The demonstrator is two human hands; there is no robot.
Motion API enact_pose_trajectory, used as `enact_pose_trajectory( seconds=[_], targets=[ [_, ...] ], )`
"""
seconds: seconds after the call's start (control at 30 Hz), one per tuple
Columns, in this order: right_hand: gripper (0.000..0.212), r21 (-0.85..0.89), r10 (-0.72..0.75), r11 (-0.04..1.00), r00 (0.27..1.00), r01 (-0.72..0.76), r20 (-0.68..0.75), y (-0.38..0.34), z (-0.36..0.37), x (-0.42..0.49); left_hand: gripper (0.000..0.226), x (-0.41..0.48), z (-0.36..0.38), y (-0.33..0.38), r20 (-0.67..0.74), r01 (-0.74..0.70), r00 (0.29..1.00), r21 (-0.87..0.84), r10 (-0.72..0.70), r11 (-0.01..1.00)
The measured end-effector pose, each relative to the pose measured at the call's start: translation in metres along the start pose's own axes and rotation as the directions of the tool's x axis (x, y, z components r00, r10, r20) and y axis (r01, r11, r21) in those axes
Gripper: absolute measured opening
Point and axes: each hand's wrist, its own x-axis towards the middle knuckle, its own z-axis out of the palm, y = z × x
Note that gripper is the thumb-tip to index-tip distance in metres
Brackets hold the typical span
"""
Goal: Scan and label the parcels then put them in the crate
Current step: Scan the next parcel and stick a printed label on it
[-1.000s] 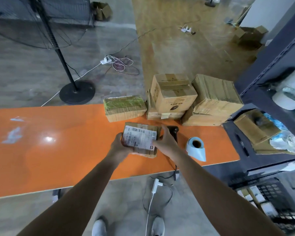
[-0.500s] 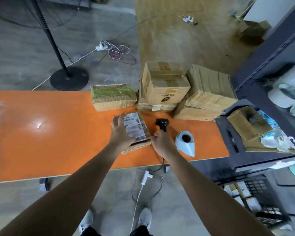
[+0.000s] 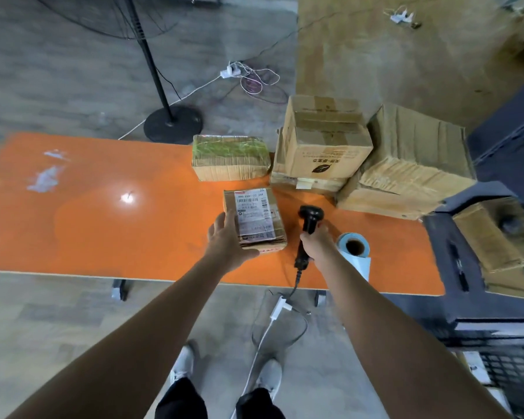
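A small brown parcel (image 3: 256, 217) with a white shipping label on top lies flat on the orange table (image 3: 103, 219). My left hand (image 3: 227, 243) rests against its near left corner, fingers spread along the side. My right hand (image 3: 316, 240) grips the handle of a black corded barcode scanner (image 3: 308, 222), its head up and just right of the parcel. A pale blue label roll (image 3: 354, 249) lies right of my right hand. A dark crate (image 3: 502, 370) shows at the lower right, holding some packets.
Three more cardboard boxes crowd the table's far right: a flat green-taped one (image 3: 230, 160), a taller one (image 3: 324, 140) on a flat box, and a big crumpled one (image 3: 409, 164). A dark shelf unit (image 3: 496, 237) stands right. A fan stand (image 3: 171, 124) and cables sit on the floor.
The parcel, held up in both hands a second ago, now lies flat on the table. My right hand left it and took hold of the scanner.
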Motion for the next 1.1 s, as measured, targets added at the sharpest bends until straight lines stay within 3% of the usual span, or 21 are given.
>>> enact_pose_trajectory(
  seconds=[0.13, 0.3, 0.43, 0.63, 1.1],
  targets=[
    [0.013, 0.135, -0.047, 0.990, 0.999, 0.046, 0.003, -0.012, 0.000, -0.015, 0.111, 0.000, -0.009, -0.001, 0.042, -0.003, 0.999, 0.027, 0.002, 1.000],
    [0.012, 0.285, -0.101, 0.953, 0.995, 0.100, -0.010, -0.047, -0.006, -0.052, 0.127, -0.003, -0.040, 0.006, 0.127, -0.105, 0.988, 0.117, 0.089, 0.988],
    [0.029, 0.219, -0.138, 0.967, 0.990, 0.129, 0.027, -0.077, -0.006, -0.083, 0.128, -0.007, -0.059, 0.004, 0.158, -0.160, 0.979, 0.182, 0.132, 0.970],
    [0.036, 0.086, -0.170, 0.983, 0.983, 0.164, 0.069, -0.098, -0.001, -0.120, 0.126, -0.012, -0.080, -0.009, 0.207, -0.218, 0.965, 0.304, 0.160, 0.927],
    [0.031, 0.126, -0.163, 0.980, 0.985, 0.155, 0.056, -0.108, 0.009, -0.139, 0.122, -0.016, -0.090, -0.014, 0.234, -0.256, 0.954, 0.303, 0.188, 0.918]
  ],
)
